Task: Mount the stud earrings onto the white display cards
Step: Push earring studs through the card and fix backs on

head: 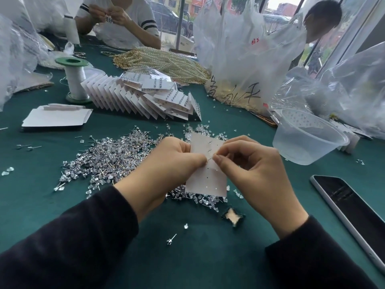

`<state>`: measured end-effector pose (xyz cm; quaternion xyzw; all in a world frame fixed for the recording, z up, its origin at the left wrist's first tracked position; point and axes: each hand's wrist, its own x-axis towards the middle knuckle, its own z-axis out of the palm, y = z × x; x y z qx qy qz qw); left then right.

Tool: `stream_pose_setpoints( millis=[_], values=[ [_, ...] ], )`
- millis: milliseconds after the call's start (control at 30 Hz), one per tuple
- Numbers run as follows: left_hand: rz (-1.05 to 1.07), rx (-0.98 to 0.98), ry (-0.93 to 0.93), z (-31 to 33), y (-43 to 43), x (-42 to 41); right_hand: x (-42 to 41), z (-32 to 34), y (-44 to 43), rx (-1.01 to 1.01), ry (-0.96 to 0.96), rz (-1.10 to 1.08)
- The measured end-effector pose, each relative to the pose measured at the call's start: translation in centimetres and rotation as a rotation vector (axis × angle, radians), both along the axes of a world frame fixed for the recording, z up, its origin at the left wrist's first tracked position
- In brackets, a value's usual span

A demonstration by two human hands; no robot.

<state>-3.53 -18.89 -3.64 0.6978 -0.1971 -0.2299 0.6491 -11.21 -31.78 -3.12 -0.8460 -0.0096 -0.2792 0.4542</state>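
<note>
On the near part of the dark green felt table point(187, 257), one loose silver stud point(171, 239) lies alone. Just beyond, both hands hold a white rectangular paper display card point(206, 180) above the surface. Its long axis runs away from the holder and leans slightly right. The left hand point(173, 163) has its fingers curled round the card's left edge. The right hand point(250, 170) has thumb and forefinger pinched on a thin silver stud post point(210, 159) standing slantwise from the card at mid-height. Beneath and to the left spreads a heap of clear-stone silver stud earrings point(108, 159). At right lie a black flat phone point(352, 209) and a clear plastic bowl point(308, 138). Farther off is a fanned stack of filled white cards point(145, 99), then cream pearl strands point(162, 61), translucent plastic bags point(245, 49), a seated person and windows.
</note>
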Motion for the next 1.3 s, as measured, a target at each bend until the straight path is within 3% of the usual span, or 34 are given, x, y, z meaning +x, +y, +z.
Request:
stream_pose_setpoints(
  millis=[400,800,1300],
  values=[
    [0.067,0.018,-0.117,0.0,-0.1,0.0,0.1,-0.3,0.1,0.089,-0.069,0.023],
    [0.076,0.034,-0.213,0.0,0.1,-0.2,0.1,-0.6,0.5,-0.1,-0.074,-0.024],
    [0.045,0.055,-0.241,-0.3,0.1,0.0,0.4,-2.0,1.1,-0.052,-0.105,-0.047]
  ],
)
